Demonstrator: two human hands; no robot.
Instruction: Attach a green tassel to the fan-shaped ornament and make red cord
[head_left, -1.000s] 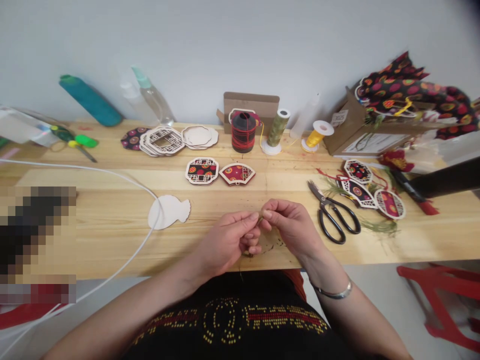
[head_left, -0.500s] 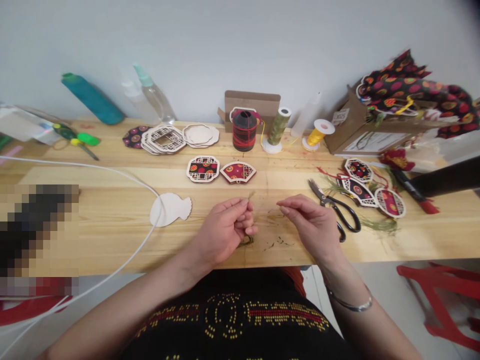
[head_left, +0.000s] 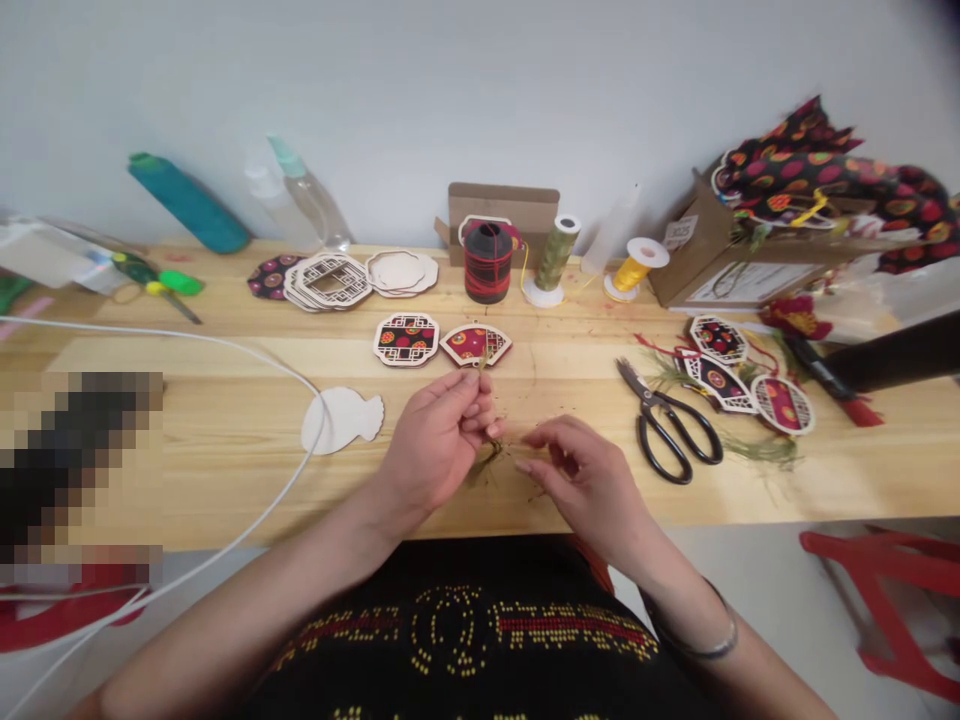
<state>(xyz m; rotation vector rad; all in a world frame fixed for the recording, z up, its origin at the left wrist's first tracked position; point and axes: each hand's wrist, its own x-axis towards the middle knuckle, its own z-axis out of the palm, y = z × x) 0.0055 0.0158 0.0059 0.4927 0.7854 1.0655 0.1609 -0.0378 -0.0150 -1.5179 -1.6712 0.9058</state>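
My left hand [head_left: 433, 440] pinches a small bundle of olive-green thread [head_left: 487, 456] between thumb and fingers. One end of the bundle pokes up above the fingertips, and loose strands hang below the hand over the wooden table. Just to the right of those strands is my right hand [head_left: 592, 485], its thumb and forefinger apart with nothing visible between them. Black-handled scissors [head_left: 654, 400] lie spread on the table beyond my right hand. A fan-shaped ornament [head_left: 471, 345] with red patterned fabric lies just beyond my left fingertips, beside a scalloped one [head_left: 406, 340].
Along the wall stand a black spool with red cord [head_left: 487, 268], a green thread spool [head_left: 556, 258], a yellow spool [head_left: 634, 270] and a cardboard box [head_left: 697, 250]. Finished ornaments [head_left: 780, 404] lie right. A white cable [head_left: 289, 480] crosses a white cutout [head_left: 352, 418] at left.
My right hand has moved down and left, its pinch opening beside the hanging strands. My left hand has shifted slightly up and left with the green thread.
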